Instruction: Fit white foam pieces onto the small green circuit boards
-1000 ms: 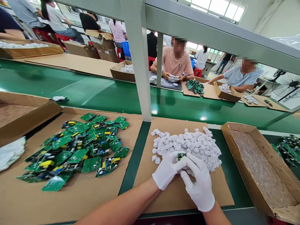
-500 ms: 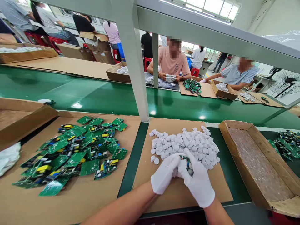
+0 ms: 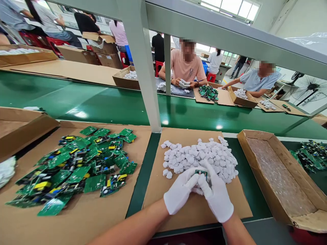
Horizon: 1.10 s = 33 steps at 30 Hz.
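Loose green circuit boards (image 3: 76, 163) lie heaped on a cardboard sheet (image 3: 102, 217); centrally, the gloved left hand (image 3: 180, 191) and gloved right hand (image 3: 217, 195), fingers curled, together grip a small board (image 3: 201, 173) — just before piled white pieces (image 3: 199, 154); rightmost, an open cardboard tray (image 3: 255, 164) stands near further green boards (image 3: 313, 154), its floor plastic-covered.

Both white-gloved hands meet in front of the body, fingers bent inward and fingertips (image 3: 202, 181) drawn close together in a pinch. The left hand (image 3: 181, 190) angles up and rightward from a long, slanting bare forearm (image 3: 135, 223); the right hand (image 3: 216, 194) leans up and leftward, its bare forearm (image 3: 237, 229) showing only briefly.
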### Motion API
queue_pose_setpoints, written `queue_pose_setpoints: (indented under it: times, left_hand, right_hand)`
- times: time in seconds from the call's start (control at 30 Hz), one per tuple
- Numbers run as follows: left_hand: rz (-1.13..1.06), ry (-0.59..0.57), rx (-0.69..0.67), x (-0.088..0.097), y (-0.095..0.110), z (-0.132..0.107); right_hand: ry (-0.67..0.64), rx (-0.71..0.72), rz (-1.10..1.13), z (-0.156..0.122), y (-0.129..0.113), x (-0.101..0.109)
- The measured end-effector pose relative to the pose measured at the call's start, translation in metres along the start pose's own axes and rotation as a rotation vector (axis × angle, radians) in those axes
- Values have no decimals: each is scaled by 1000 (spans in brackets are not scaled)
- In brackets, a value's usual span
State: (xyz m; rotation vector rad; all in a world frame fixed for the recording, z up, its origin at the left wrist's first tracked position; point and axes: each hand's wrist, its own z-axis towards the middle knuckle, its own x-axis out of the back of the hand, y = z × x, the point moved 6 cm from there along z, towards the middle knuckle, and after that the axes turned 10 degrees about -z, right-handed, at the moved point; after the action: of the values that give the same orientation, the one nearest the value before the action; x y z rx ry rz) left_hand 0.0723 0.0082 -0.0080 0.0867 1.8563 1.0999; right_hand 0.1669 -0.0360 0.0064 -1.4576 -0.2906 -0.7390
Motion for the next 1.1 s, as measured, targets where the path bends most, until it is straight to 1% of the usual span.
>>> queue_pose_setpoints:
  times: [0.07,0.2,0.33,0.43,0.53,0.63,0.7,0.77,0.83,0.93,1.0,1.1]
  left_hand:
    - [7,15,4,-1,-1,-2]
    - [9,51,4,2,-1,-2]
    - [19,-11,-27,-2,-1,1]
    - [62,-26,-30,-3,-3,2]
    - [19,-53,24,-4,-6,3]
    - [-154,-135,134,-6,-7,3]
    - [-244,-149,201,-6,-8,2]
    - [-265,-148,233,-4,-10,2]
    - [-273,-145,227,-2,-12,2]
    - [-303,-122,178,0,-15,3]
    - [-306,-106,157,1,-17,3]
    - [-311,-132,137,-1,-16,3]
  right_hand:
    - [-10,-7,-3,1,1,-3]
    - [-85,0,119,3,2,-4]
    - [-51,-11,77,2,1,1]
    - [-64,-26,82,2,1,-2]
    - [-60,-35,127,3,7,-4]
    - [-17,-69,157,4,16,-1]
    - [-21,-95,173,5,20,1]
    - [-31,-83,164,4,18,3]
    - [-29,-28,121,2,12,6]
    - [-22,37,11,-1,2,7]
    - [-18,36,-49,-2,-1,5]
    - [-5,23,-69,-2,-1,3]
